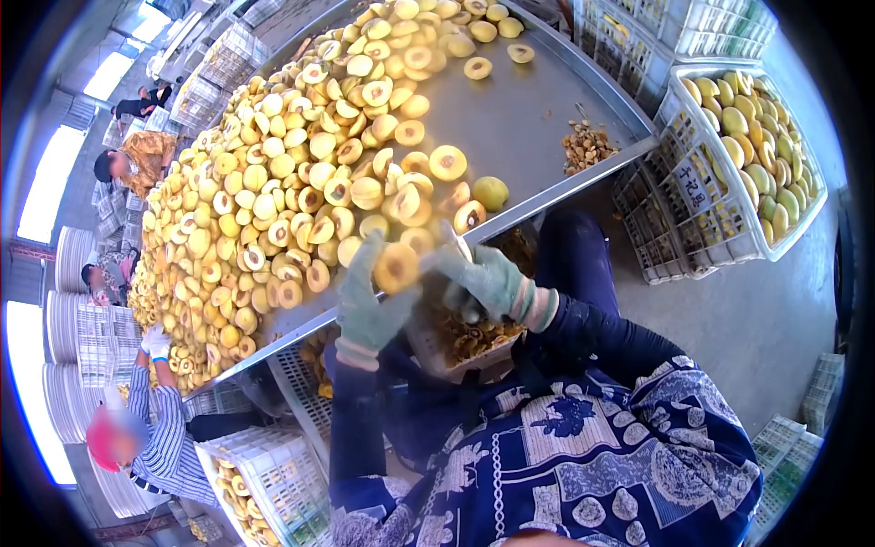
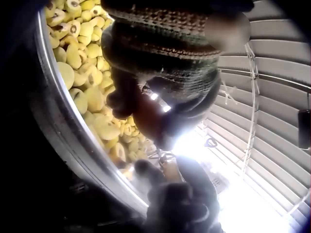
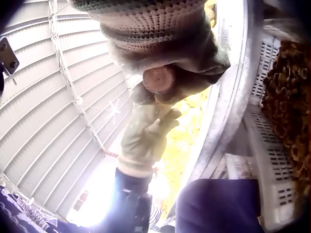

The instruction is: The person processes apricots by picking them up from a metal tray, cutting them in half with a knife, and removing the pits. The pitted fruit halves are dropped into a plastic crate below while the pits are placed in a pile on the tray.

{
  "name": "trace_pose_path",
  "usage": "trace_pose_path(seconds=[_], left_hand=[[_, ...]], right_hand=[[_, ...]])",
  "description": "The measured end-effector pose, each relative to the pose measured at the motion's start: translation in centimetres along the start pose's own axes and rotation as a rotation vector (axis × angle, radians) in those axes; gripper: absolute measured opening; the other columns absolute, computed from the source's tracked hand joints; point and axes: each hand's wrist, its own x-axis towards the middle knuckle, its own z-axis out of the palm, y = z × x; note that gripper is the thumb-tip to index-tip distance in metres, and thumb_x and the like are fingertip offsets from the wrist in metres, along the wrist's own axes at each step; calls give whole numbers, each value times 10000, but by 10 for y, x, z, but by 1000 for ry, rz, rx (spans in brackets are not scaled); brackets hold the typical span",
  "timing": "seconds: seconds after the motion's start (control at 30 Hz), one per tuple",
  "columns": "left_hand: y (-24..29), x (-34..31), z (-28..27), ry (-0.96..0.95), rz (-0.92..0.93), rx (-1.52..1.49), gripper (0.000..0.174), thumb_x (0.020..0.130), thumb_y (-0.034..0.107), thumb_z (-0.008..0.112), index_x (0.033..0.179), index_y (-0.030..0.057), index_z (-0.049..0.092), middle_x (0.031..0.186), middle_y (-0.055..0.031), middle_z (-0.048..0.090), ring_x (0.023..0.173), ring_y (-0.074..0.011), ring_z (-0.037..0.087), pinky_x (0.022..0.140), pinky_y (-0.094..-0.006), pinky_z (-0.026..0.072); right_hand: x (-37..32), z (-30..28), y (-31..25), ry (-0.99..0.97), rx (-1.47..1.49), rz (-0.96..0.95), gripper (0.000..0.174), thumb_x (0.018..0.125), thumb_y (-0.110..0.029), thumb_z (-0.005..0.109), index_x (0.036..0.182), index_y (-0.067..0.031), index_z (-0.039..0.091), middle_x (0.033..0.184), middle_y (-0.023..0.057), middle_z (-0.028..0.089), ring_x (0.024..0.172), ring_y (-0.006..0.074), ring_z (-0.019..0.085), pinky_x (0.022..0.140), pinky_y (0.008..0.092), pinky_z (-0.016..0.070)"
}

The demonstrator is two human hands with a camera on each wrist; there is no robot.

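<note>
My gloved left hand (image 1: 372,305) holds a halved yellow peach (image 1: 396,267) at the table's near edge, its cut face showing a brownish centre. Close on its right, my gloved right hand (image 1: 492,281) grips a small hand tool, whose round handle end (image 3: 159,79) pokes out of the fist in the right wrist view. The tool's working end is blurred. Both hands come close together in the left wrist view, where the peach (image 2: 148,114) is dark between the left fingers. A big heap of peach halves (image 1: 273,182) covers much of the metal table (image 1: 510,100) just beyond.
A raised metal rim (image 1: 565,187) borders the table. Brown scraps (image 1: 588,146) lie in its right corner. Below the hands sits a crate of scraps (image 3: 291,107). A white crate of peaches (image 1: 679,182) stands right, another crate (image 1: 283,483) lower left. Another worker (image 1: 169,438) is at left.
</note>
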Motion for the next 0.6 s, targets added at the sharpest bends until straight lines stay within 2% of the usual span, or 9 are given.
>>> trace_pose_path(seconds=[0.07,0.13,0.2,0.27,0.33,0.43,0.5,0.53,0.6], left_hand=[[28,-5,-5,-120,142,-15,771,655,41,744,1330,-33,380,1231,-162,533,1100,-246,552,953,-348,441],[36,-13,4,-96,119,-132,747,663,7,705,1333,-31,378,1231,-164,532,1103,-249,550,952,-347,442],[27,-20,13,2,48,-413,670,702,-52,568,1343,-28,371,1230,-162,531,1104,-256,544,945,-345,447],[32,-31,26,180,-231,-846,519,863,160,519,1332,-24,393,1215,-158,532,1068,-254,550,931,-341,452],[75,-32,36,321,-451,-1185,547,938,381,468,1308,-20,428,1179,-160,547,1037,-249,557,901,-351,463],[62,-40,46,450,-467,-1274,578,936,435,452,1304,-11,433,1136,-176,566,992,-269,579,886,-377,471],[68,-41,45,497,-446,-1293,583,935,440,445,1300,-14,435,1133,-184,567,983,-287,585,879,-395,477],[70,-42,44,537,-429,-1310,588,934,446,439,1296,-18,438,1129,-193,567,973,-305,591,872,-413,484],[71,-44,40,516,-398,-1335,541,943,405,430,1281,-17,440,1109,-180,571,981,-305,578,866,-414,477]], right_hand=[[2,2,1,-34,-16,-72,385,873,-366,575,953,11,580,641,70,582,375,129,487,340,270,386],[6,1,13,-168,99,-149,389,870,-346,597,950,34,593,691,62,603,431,115,516,386,265,412],[4,11,23,-120,154,-148,365,869,-329,605,964,24,600,716,56,610,472,104,526,415,259,422],[-5,23,30,-29,146,-184,311,876,-293,619,1005,-11,616,800,43,630,612,85,552,532,250,458],[-5,32,47,-50,65,-221,317,891,-289,608,1069,-26,601,865,41,647,737,108,580,658,266,485],[-4,39,66,-37,-14,-352,323,885,-274,605,1089,-25,577,894,76,665,817,160,618,728,303,493],[-17,35,58,26,-435,-461,297,864,-260,609,1065,-43,578,907,133,666,833,240,644,739,339,491],[-23,35,54,37,-550,-468,307,835,-264,611,1062,-61,572,927,177,652,871,321,635,755,371,485],[-33,39,45,13,-626,-406,324,829,-278,611,1071,-68,569,932,181,649,872,335,630,753,378,485]])
